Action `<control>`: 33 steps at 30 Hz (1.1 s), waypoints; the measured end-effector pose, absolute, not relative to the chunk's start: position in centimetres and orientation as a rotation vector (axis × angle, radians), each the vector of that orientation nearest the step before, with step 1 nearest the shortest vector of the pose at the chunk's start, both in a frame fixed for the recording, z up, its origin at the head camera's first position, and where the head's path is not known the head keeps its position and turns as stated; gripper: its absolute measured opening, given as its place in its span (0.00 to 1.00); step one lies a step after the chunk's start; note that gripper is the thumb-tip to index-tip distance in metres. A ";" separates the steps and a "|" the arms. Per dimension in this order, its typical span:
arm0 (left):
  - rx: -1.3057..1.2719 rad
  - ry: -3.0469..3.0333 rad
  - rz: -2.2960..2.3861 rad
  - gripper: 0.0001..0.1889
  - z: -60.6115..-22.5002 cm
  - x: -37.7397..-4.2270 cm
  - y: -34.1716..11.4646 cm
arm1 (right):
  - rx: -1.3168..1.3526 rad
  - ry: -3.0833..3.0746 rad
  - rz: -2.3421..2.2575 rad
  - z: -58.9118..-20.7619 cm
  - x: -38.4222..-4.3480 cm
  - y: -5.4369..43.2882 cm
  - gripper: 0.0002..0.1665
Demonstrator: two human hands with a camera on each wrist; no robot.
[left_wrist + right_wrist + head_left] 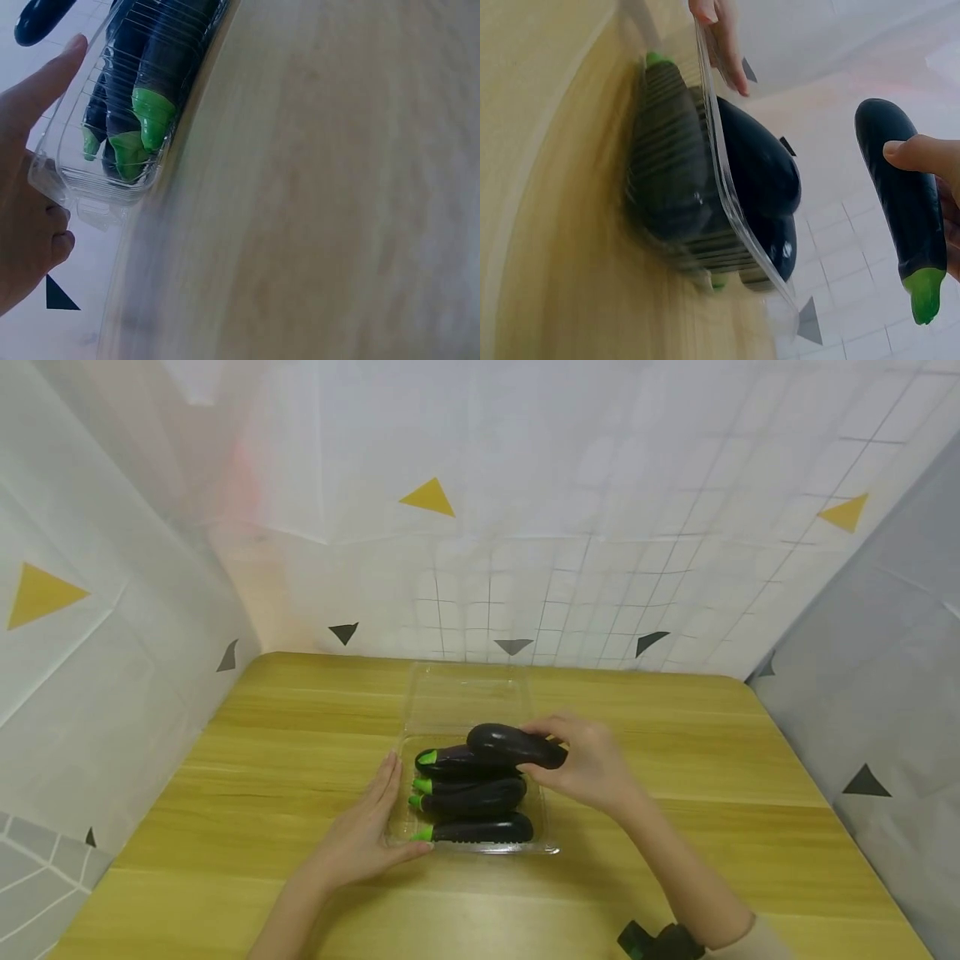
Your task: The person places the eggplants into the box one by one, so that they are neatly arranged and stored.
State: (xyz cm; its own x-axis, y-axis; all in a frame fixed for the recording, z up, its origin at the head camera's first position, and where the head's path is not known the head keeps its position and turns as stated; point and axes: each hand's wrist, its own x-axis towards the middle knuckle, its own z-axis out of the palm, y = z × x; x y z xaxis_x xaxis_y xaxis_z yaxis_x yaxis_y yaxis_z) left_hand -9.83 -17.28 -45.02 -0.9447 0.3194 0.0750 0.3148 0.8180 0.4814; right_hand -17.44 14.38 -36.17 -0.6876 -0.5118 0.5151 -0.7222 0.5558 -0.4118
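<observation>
A clear plastic container (517,850) lies on the table with its lid folded back, and several dark eggplants (480,831) with green stems sit side by side in it. My right hand (581,760) grips another eggplant (506,743) above the container's right side, thumb on one side and fingers on the other. In the right wrist view, this held eggplant (900,187) shows its green stem at the lower end. At the container's near left corner my left hand (356,839) rests with straight fingers along the left wall. Its thumb touches the front edge.
The transparent lid (465,697) lies flat behind the container, toward the back edge of the wooden table (712,827). White patterned sheets (525,568) rise behind the table and on both sides. A black device (663,941) is by the right wrist.
</observation>
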 end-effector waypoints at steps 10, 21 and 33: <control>0.526 2.991 0.805 0.63 -45.0 -9.8 -17.3 | 1.071 -2.434 0.857 -37.5 -16.4 11.9 0.25; 0.518 2.983 0.823 0.63 -45.1 -9.8 -17.4 | 1.203 -2.404 0.801 -39.3 -15.5 9.4 0.26; 0.522 2.978 0.837 0.63 -45.1 -9.9 -17.4 | 1.272 -2.444 0.797 -40.1 -14.9 8.4 0.25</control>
State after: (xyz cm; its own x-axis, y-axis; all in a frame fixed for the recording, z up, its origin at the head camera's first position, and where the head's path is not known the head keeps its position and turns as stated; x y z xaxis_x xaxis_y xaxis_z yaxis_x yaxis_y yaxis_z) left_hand -9.89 -17.36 -45.07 -0.9447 0.3169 0.0850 0.3147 0.8022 0.5073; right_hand -14.88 8.39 -40.07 -0.5769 -0.6665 0.4722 -0.8168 0.4626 -0.3449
